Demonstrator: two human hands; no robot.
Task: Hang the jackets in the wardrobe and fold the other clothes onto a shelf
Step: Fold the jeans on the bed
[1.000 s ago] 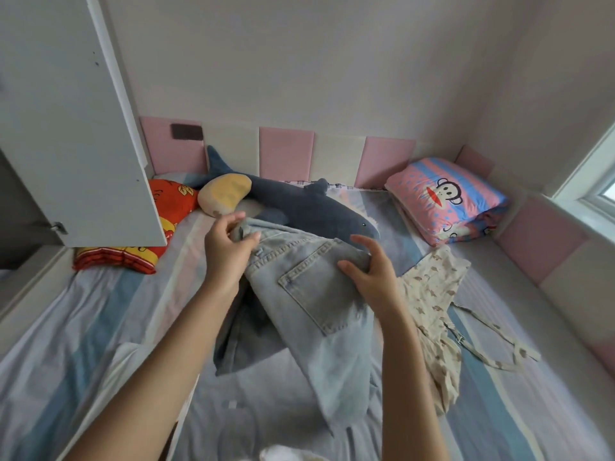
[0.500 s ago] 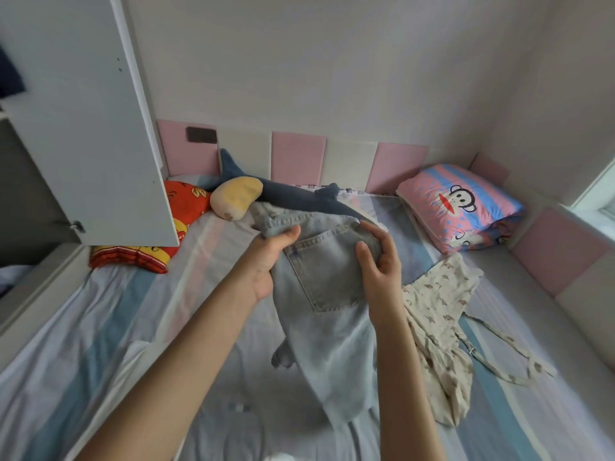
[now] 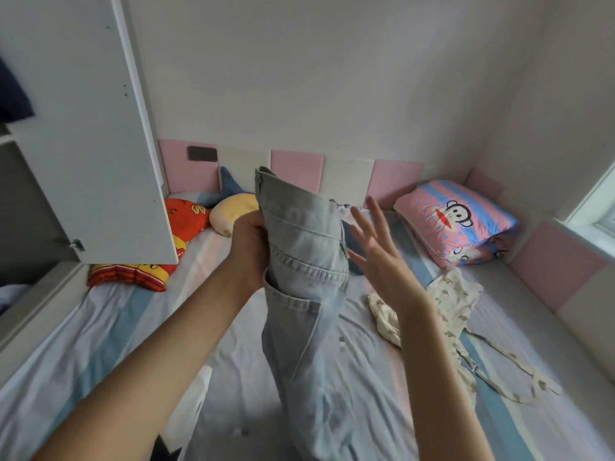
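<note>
Head view: shark [image 3: 232, 188] seemingly behind jeans [image 3: 304, 251]

- Legible text, numbers or brand names: none can be read.
- Beyond and to the right of the right hand [image 3: 382, 264], the striped pillow [image 3: 466, 234] carries a printed cartoon monkey face, with no lettering.
- Left of the left hand [image 3: 249, 251], the red cushion [image 3: 186, 221] carries yellow markings too blurred to read.

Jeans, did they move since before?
Yes. The jeans went up: their top now reaches the pink panel; before, it only reached the shark.
</note>
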